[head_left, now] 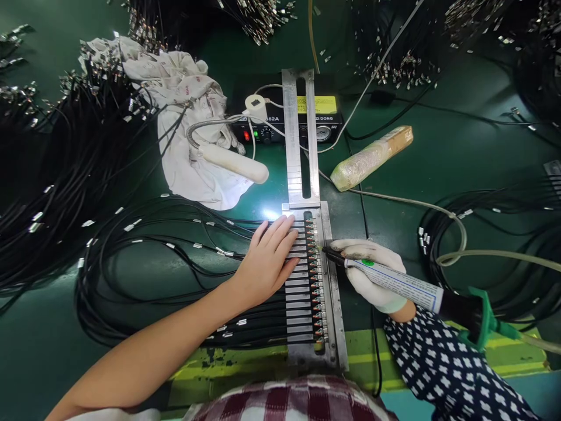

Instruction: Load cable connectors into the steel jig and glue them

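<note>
My bare left hand (pixel 269 257) lies with its fingers stretched out across the slotted metal fixture (pixel 333 292), pressing over black cables (pixel 263 313) in its slots. The cable ends, with small metal connectors (pixel 319 307), stand in a row along the fixture. In a white glove, my right hand (pixel 379 252) is wrapped around a dispensing syringe (pixel 403 286) with a printed label, a black tip and a green cap joined to a hose. The syringe tip points left at the connector row near its upper half; whether it touches a connector is unclear.
Behind the fixture lies a second slotted metal fixture (pixel 293 152), in front of a black dispenser box (pixel 274 133). A white-ended gooseneck lamp (pixel 234 164) rests on a white cloth (pixel 175 169). A wrapped bar (pixel 372 158) and cable bundles (pixel 109 117) lie around the green table.
</note>
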A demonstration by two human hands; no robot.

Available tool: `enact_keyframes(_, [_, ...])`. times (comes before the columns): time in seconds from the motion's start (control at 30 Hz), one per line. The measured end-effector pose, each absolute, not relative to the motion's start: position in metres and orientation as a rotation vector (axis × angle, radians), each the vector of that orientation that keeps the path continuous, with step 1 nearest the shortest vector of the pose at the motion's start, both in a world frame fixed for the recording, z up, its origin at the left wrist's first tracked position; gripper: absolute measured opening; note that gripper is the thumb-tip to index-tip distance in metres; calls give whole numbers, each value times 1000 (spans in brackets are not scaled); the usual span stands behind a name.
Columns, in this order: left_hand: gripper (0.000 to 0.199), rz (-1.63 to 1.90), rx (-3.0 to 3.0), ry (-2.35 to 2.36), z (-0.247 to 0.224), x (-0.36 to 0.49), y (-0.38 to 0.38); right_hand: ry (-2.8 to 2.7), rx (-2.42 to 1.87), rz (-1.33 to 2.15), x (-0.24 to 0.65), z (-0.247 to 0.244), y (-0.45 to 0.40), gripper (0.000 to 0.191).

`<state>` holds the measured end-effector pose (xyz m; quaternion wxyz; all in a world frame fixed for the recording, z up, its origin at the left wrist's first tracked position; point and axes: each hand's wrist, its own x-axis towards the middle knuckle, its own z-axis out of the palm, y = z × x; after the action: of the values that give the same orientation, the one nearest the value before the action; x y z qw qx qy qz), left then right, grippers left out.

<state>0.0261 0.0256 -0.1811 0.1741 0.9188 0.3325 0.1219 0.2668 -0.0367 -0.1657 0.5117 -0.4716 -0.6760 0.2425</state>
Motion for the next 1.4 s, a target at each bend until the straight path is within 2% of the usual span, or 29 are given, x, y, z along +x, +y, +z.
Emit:
enact_keyframes(0.83, [43,353,2558,962,-179,27,25,-1628,-1125,587,266,-161,-37,14])
enact_keyframes(1.4, [42,350,2580,949,-180,26,26,-1630,-1120,586,263,-165,-45,18])
